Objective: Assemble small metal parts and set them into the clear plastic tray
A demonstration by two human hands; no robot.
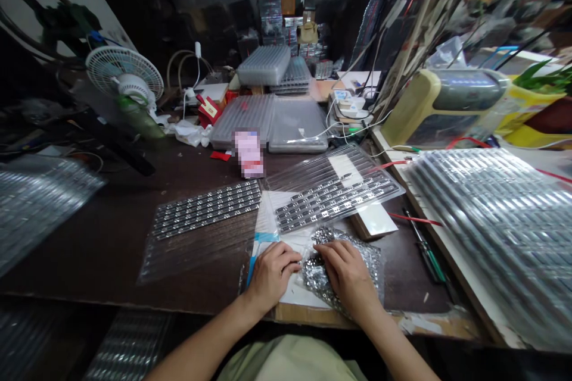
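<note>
My left hand (273,269) is over white paper at the table's front, thumb and fingers drawn together in a pinch; whatever they hold is too small to make out. Resting over a clear plastic bag of small shiny metal parts (370,262), my right hand (351,274) has its fingertips closed at the bag's left side, and their contents cannot be made out. Just beyond the hands lies a clear ribbed tray (308,181) partly filled with rows of small metal pieces. Another clear tray (192,253), to the left, carries similar dark-and-silver rows.
Stacked clear trays (496,220) line the right side, with a green-handled screwdriver (431,262) beside them. More trays (49,202) are at the left edge. A white fan (127,74), a phone-like pink object (249,153) and closed clear cases (297,125) stand farther back.
</note>
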